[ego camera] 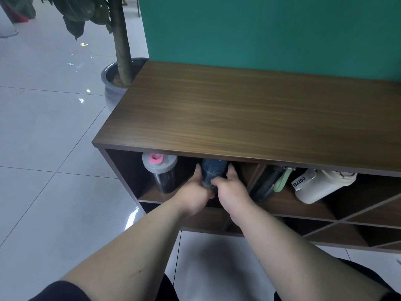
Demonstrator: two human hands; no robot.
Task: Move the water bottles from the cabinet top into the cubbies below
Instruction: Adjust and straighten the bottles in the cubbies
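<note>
Down in the upper-left cubby of the wooden cabinet, a dark blue water bottle stands between both hands. The left hand presses against the bottle's left side with fingers reaching up along it, and the right hand wraps the right side, thumb laid across the front; together they are clamped on the bottle. Its long axis runs upright, top end pointing up and disappearing under the cabinet's top board, base hidden behind the hands, so whether it rests on the shelf cannot be told.

Left of it in the same cubby stands a clear shaker bottle with a grey lid and pink spout cap, upright, apart from the left hand. In the next cubby to the right, a black bottle with a pale green strap leans upright, and beside it a white bottle with a "COFFEE" strap is tilted, its top toward the right. The cabinet top is bare wood, backed by a green panel; a potted plant stands at the cabinet's far left corner.
</note>
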